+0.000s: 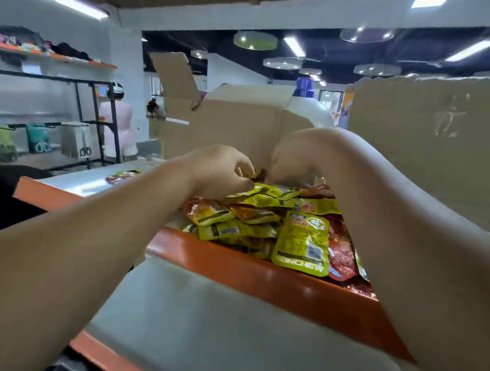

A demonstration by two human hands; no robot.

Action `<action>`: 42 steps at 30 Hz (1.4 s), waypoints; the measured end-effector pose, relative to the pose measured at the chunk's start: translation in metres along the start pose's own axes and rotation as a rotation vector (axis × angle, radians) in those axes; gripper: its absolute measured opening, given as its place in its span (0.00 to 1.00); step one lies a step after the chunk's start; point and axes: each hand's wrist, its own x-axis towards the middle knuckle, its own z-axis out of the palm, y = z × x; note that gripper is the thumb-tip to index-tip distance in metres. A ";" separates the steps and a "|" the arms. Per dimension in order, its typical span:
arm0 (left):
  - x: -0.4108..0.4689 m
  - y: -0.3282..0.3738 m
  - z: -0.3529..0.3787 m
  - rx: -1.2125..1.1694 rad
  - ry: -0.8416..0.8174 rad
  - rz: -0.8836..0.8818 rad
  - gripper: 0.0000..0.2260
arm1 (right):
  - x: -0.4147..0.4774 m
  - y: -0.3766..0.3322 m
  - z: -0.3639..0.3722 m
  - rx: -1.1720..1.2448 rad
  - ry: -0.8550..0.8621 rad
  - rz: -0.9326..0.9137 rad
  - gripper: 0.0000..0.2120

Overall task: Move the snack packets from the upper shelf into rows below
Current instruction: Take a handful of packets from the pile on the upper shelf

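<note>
A heap of yellow and red snack packets [266,226] lies on the upper shelf, behind its orange front rail [259,276]. A large yellow packet [304,245] leans at the front of the heap. My left hand [221,168] reaches over the pile with fingers curled, pinching packets at the back of the heap. My right hand [294,157] comes in from the right, fingers curled down onto packets beside the left hand. What exactly each hand holds is partly hidden. A lone red and yellow packet [122,175] lies apart on the shelf to the left.
An open cardboard box [228,124] stands just behind the pile, a white bottle with a blue cap [305,101] behind it, and another tall box [439,144] at the right. A grey shelf surface [208,331] lies below. Black racks and a person stand far left.
</note>
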 end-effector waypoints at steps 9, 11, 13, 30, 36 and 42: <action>0.065 -0.025 0.004 0.062 -0.300 0.143 0.10 | 0.014 -0.014 0.017 0.149 -0.081 0.088 0.17; 0.071 -0.027 0.001 0.066 -0.332 0.178 0.11 | 0.008 -0.019 0.021 0.167 0.003 0.056 0.17; 0.074 -0.030 -0.001 0.059 -0.339 0.193 0.12 | 0.007 -0.026 0.026 0.217 0.009 0.027 0.17; 0.068 -0.070 -0.010 -0.137 -0.061 0.070 0.10 | 0.006 -0.041 0.028 0.300 0.329 0.003 0.09; 0.069 -0.066 -0.005 -0.028 -0.131 0.092 0.18 | 0.012 -0.027 0.032 0.288 0.311 0.156 0.10; 0.068 -0.062 0.003 -0.003 -0.281 0.128 0.20 | 0.007 -0.014 0.038 0.198 0.011 0.213 0.21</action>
